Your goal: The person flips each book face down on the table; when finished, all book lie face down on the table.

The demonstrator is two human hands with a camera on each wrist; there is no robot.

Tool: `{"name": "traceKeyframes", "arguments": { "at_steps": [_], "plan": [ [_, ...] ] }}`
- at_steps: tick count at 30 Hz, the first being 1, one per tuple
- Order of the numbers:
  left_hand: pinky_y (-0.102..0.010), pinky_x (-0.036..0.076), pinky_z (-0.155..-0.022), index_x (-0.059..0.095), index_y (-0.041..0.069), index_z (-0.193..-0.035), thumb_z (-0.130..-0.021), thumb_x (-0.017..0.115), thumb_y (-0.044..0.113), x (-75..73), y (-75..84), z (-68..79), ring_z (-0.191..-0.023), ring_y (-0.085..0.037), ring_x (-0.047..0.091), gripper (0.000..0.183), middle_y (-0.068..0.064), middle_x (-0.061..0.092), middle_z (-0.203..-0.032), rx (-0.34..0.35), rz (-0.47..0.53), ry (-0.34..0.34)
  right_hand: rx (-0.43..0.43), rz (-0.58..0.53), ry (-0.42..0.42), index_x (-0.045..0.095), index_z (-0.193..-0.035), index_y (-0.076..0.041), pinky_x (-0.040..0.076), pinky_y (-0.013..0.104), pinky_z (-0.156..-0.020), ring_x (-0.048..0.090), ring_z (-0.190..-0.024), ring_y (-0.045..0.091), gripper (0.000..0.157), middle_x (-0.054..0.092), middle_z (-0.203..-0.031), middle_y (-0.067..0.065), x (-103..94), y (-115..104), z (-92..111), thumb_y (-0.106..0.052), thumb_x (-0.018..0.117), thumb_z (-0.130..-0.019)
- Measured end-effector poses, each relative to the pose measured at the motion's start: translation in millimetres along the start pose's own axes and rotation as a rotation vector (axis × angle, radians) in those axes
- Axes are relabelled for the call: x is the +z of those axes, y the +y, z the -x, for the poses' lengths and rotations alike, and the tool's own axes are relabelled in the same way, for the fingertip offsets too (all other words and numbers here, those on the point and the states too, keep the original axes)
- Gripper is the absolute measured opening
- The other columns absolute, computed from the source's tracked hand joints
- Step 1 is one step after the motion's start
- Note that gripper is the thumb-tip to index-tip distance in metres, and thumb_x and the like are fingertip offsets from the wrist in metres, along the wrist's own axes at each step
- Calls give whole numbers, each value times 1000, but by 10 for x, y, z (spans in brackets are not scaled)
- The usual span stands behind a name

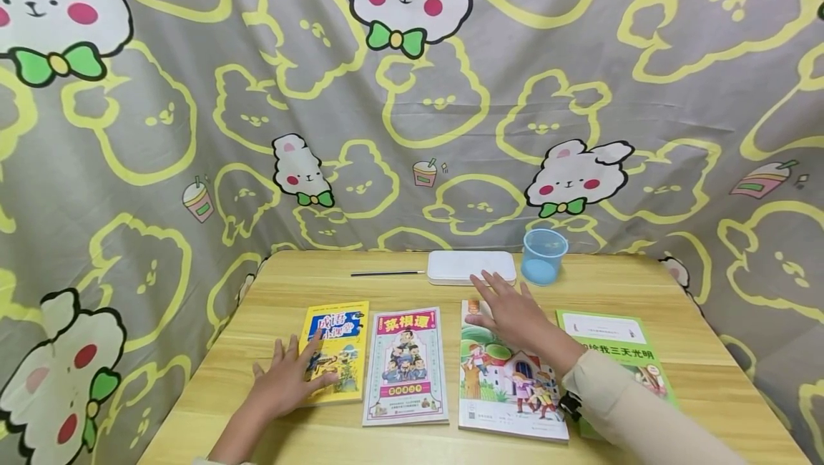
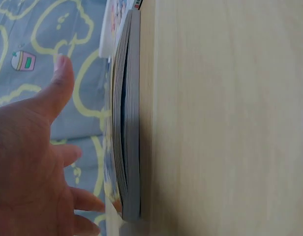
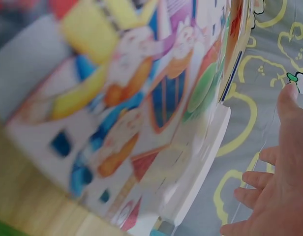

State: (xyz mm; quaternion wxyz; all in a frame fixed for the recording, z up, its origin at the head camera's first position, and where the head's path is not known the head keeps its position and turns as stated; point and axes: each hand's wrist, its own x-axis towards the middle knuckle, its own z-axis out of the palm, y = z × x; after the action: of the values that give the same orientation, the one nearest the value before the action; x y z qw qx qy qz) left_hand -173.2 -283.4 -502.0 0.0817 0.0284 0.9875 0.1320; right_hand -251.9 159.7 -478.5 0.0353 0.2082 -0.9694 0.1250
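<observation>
My left hand (image 1: 286, 379) is over the left side of a yellow book (image 1: 347, 375), its fingers spread and apart. Seen from the left wrist, the edge of a thick book (image 2: 133, 123) lies beyond the fingers. The right hand (image 1: 515, 316) hovers with extended fingers over the top part of a book with a cartoon castle cover (image 1: 489, 397), hiding its upper right. That illustrated cover (image 3: 141, 98) fills much of the right wrist view. Between them lies a pink-bordered book (image 1: 407, 372). A green book (image 1: 601, 325) is partly hidden under the right forearm.
Along the back of the wooden table (image 1: 225, 379) are a thin dark brush (image 1: 386, 274), a white flat case (image 1: 460, 265) and a translucent blue cup (image 1: 543, 261). A grey curtain (image 1: 360, 114) with cartoon rabbits hangs right behind the table's far edge.
</observation>
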Motion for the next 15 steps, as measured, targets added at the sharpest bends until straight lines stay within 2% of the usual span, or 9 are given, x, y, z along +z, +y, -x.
{"name": "traceKeyframes", "arguments": {
  "at_steps": [7,15],
  "plan": [
    [-93,2,-100,21,10,-165,-84,63,78,-19,-89,75,-147,-64,7,114,-40,19,-161,-6,90,-60,-19,8,-23,29,-164,-16,21,74,-119,27,-154,37,90,28,-169,14,18,-106,-117,-71,50,-96],
    [-86,4,-108,18,-3,-162,-80,75,69,18,-165,115,-150,-59,8,124,-35,16,-164,9,172,-74,-40,14,-41,27,-165,-16,22,73,-119,27,-155,36,86,28,-169,13,28,-265,-214,-63,55,-98]
  ]
}}
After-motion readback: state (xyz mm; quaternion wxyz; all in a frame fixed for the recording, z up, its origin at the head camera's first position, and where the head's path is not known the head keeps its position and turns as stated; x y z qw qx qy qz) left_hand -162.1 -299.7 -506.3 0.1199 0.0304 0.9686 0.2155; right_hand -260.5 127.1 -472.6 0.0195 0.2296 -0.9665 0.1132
